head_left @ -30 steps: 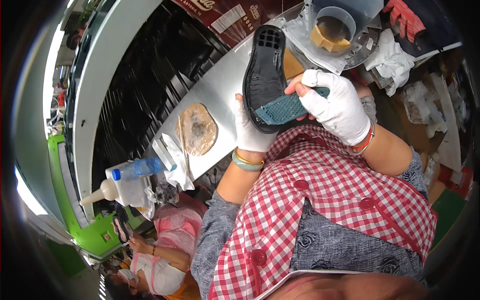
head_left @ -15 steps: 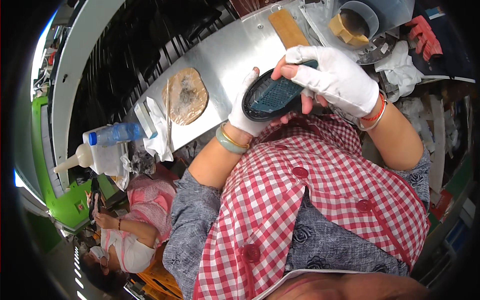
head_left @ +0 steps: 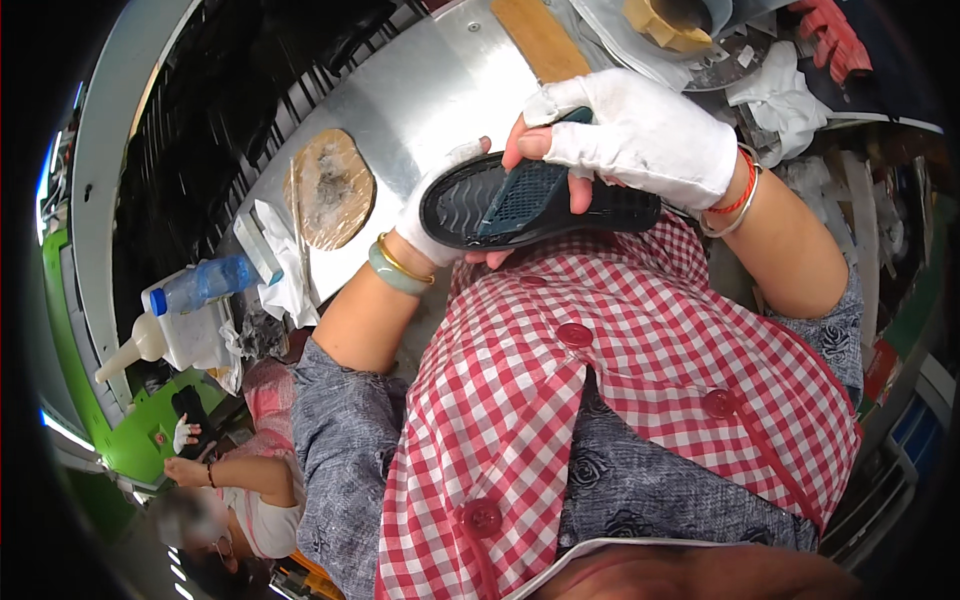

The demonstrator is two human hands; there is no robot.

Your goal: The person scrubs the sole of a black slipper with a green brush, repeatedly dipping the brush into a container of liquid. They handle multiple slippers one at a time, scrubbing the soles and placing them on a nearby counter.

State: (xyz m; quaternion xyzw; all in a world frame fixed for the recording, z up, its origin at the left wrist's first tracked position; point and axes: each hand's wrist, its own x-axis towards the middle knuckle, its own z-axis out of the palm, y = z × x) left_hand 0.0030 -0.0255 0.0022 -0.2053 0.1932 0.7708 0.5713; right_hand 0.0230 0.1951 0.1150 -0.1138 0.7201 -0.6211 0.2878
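Observation:
A black shoe sole (head_left: pixel 452 205) with wavy ridges rests tilted in my left hand (head_left: pixel 420 232). That hand wears a white fingerless glove and is closed round the sole from underneath, its thumb at the far edge. My right hand (head_left: pixel 640 135), gloved the same way, pinches a dark teal piece (head_left: pixel 518 198) with a fine mesh-like texture. The teal piece lies slanted over the middle of the sole, its lower end against the sole's inside. My right palm and fingers hide its upper end. The sole's heel end reaches out below my right hand.
Left on the metal table (head_left: pixel 400 115) lies a round tan pad (head_left: pixel 330 190) with a thin stick beside it. A blue-capped bottle (head_left: pixel 205 284) and a white nozzle bottle (head_left: pixel 145 342) are farther left. Behind are a tan strip (head_left: pixel 540 38) and tub (head_left: pixel 700 20). A co-worker's arm (head_left: pixel 240 474) shows lower left.
The sole has turned so its long side and heel show, and the teal piece slants more steeply over it. Both hands appear farther left, as the whole view has shifted.

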